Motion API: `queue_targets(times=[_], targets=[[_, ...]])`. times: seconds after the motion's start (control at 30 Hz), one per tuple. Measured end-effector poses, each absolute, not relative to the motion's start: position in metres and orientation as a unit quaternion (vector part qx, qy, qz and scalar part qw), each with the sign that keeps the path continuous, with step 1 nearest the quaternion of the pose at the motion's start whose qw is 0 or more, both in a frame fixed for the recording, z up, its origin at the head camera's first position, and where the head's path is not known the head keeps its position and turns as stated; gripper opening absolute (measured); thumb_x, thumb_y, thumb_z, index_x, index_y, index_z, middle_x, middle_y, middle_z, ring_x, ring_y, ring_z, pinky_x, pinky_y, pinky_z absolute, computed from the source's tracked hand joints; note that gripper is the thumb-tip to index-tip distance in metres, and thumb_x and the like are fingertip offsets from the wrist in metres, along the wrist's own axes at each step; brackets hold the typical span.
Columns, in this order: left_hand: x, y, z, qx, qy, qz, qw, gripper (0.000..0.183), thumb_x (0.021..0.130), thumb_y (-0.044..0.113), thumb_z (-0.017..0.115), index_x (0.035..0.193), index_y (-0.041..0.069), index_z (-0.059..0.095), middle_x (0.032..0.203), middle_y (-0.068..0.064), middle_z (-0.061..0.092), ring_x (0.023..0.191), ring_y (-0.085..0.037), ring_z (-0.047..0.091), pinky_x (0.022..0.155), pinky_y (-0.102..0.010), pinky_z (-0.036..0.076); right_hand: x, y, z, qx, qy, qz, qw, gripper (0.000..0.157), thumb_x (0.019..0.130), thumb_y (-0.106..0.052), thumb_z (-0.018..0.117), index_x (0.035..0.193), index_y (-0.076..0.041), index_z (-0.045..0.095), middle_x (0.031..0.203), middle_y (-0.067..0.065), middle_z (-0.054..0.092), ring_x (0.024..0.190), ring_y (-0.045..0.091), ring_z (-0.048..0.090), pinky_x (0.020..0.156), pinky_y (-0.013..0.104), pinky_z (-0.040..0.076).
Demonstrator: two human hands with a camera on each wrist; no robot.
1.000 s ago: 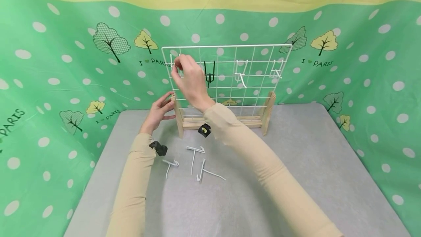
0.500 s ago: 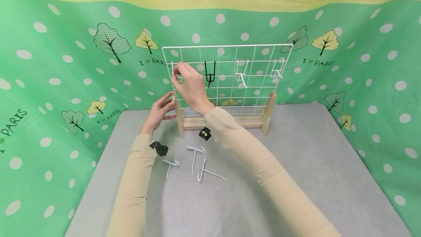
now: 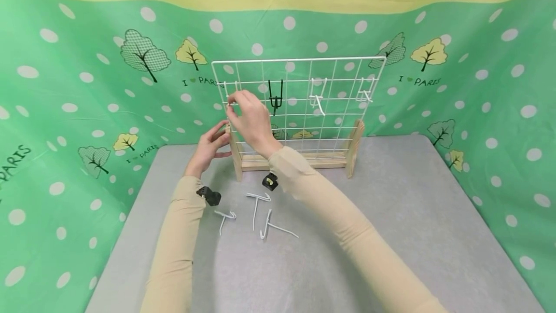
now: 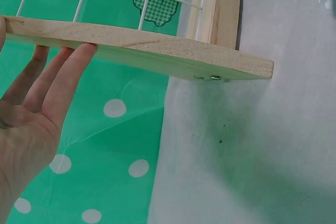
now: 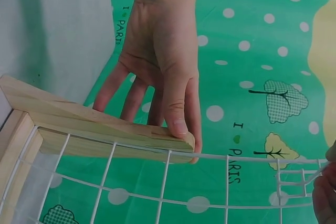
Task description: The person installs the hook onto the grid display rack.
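A white wire grid panel (image 3: 299,59) stands upright between two wooden side posts. My left hand (image 3: 207,151) holds the top of the left wooden post (image 3: 236,154). In the right wrist view its thumb (image 5: 178,124) lies on the edge and a finger reaches past the end; other fingers (image 4: 71,80) touch the outer face in the left wrist view. At the grid's upper left, my right hand (image 3: 252,120) pinches a white wire hook (image 5: 303,178), whose prongs lie against the grid wires. That hook is mostly hidden by the hand in the head view.
On the grid hang a black hook (image 3: 275,101), a white hook (image 3: 319,103) and another white hook (image 3: 366,95) at right. Three loose white hooks lie on the grey table before the stand, one being the leftmost hook (image 3: 225,216). Green curtain (image 3: 182,110) surrounds the table.
My right hand has moved down along the left side of the grid, lowering the white hook with it. My left hand stays on the post.
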State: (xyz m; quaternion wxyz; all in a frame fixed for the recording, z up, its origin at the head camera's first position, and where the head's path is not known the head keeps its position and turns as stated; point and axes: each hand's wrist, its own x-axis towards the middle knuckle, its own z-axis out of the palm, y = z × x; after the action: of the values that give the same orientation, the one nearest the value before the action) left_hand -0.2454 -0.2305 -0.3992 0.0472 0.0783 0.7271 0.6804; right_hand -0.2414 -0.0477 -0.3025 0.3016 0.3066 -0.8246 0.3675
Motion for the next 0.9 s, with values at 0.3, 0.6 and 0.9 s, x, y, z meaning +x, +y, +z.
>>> queue_targets(times=[0.3, 0.6, 0.9], targets=[[-0.258, -0.238, -0.421, 0.08, 0.735, 0.672, 0.032, 0.056, 0.101, 0.023, 0.053, 0.153, 0.019, 0.032, 0.15, -0.02, 0.034, 0.125, -0.045, 0.045, 0.083, -0.053, 0.055, -0.24, -0.046, -0.309, 0.306, -0.808, 0.403, 0.302, 0.018, 0.09, -0.009, 0.066, 0.107, -0.002, 0.067, 0.109, 0.008, 0.067, 0.099, 0.016, 0.061, 0.085, 0.012, 0.046], [-0.246, -0.232, -0.401, 0.07, 0.731, 0.677, 0.047, 0.054, 0.102, 0.014, 0.05, 0.152, 0.011, 0.03, 0.151, -0.023, 0.03, 0.126, -0.047, 0.042, 0.088, -0.059, 0.051, -0.233, -0.041, -0.321, 0.313, -0.787, 0.454, 0.278, 0.019, 0.091, -0.007, 0.065, 0.109, 0.0, 0.066, 0.108, 0.01, 0.066, 0.098, 0.017, 0.06, 0.083, 0.017, 0.051], [-0.26, -0.237, -0.418, 0.065, 0.727, 0.682, 0.046, 0.054, 0.101, 0.017, 0.051, 0.152, 0.018, 0.032, 0.153, -0.019, 0.029, 0.125, -0.046, 0.044, 0.088, -0.061, 0.05, -0.226, -0.033, -0.341, 0.31, -0.773, 0.505, 0.227, 0.016, 0.089, -0.001, 0.065, 0.105, 0.003, 0.066, 0.104, 0.013, 0.066, 0.096, 0.021, 0.062, 0.084, 0.019, 0.052]])
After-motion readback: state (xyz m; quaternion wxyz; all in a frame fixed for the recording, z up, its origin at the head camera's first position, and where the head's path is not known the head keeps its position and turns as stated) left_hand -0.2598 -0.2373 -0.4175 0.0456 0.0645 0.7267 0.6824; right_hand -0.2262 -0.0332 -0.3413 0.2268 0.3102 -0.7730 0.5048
